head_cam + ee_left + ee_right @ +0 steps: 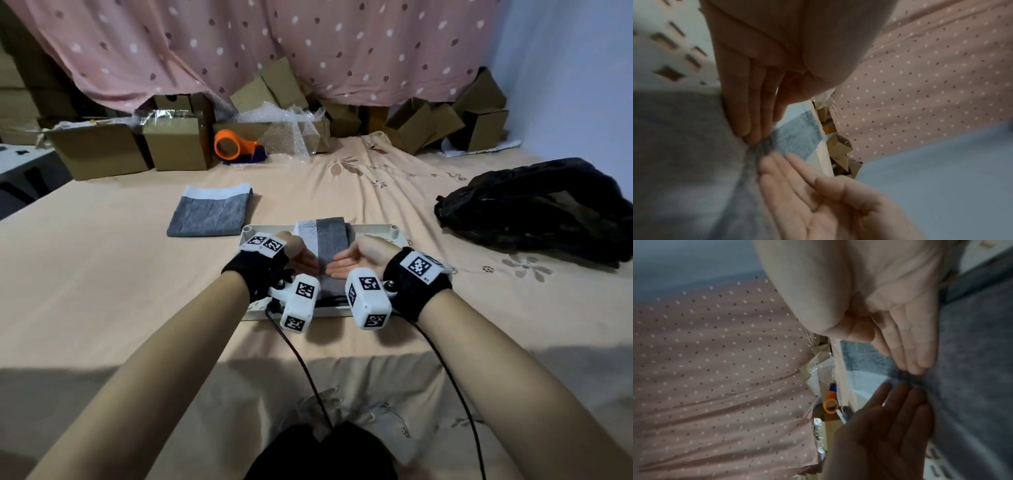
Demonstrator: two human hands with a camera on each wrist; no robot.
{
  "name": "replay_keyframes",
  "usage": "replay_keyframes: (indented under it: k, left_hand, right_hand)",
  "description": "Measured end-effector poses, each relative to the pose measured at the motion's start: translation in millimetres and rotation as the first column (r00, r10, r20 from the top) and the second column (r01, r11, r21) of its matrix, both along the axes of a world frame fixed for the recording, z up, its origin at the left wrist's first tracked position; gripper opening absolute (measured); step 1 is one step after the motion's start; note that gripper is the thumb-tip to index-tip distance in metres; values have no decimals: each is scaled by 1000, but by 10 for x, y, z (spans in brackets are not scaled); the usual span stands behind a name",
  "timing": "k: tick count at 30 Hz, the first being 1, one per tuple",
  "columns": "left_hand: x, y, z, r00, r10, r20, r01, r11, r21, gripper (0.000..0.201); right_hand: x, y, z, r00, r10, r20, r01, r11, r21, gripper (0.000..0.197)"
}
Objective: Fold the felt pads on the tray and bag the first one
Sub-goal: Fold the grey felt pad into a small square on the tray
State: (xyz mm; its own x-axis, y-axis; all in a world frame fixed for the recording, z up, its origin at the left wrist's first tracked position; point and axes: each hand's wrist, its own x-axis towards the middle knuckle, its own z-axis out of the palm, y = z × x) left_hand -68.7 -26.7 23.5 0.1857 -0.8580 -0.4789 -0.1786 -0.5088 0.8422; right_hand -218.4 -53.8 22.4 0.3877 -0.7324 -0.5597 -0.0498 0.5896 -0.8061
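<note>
On bed's near middle, tray [383, 229] holds grey felt pad [330, 236]; my left hand [301, 255] and right hand [356, 260], fingers straight and relaxed, press its fold. Another folded pad [210, 214] lies beside tray's far-left corner.

Head view: looks forward and down from above at the tray [376, 229].
Left wrist view: close, along the left hand [756, 91].
Right wrist view: close, along the right hand [900, 318].
Shared by all 3: grey felt pad [330, 240], both hands.

Wrist cameras [298, 301] hide the tray's [376, 229] near edge.
</note>
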Motion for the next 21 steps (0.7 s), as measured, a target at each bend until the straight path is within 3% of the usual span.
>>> replay_keyframes:
  k: [3, 7, 10, 13, 17, 21]
  left_hand:
    - [36, 96, -32, 998, 38, 52, -38, 999, -7, 28]
    - [124, 184, 29, 993, 113, 38, -110, 992, -68, 24]
    - [169, 277, 86, 991, 114, -72, -121, 988, -100, 20]
    - [124, 382, 149, 990, 36, -137, -47, 996, -78, 25]
    - [-65, 477, 101, 994, -110, -7, 110, 994, 5, 25]
    - [-109, 537, 21, 994, -99, 41, 98, 995, 37, 20]
  right_hand:
    - [-50, 34, -22, 998, -64, -11, 64, 998, -5, 43]
    - [-166, 97, 25, 995, -76, -71, 72, 996, -53, 27]
    - [-279, 156, 97, 997, -78, 6, 78, 997, -15, 22]
    - [-259, 252, 191, 994, 25, 106, -26, 1000, 13, 26]
    - [-145, 393, 131, 975, 214, -62, -212, 976, 44, 32]
    - [-152, 358, -20, 974, 196, -113, -188, 979, 75, 32]
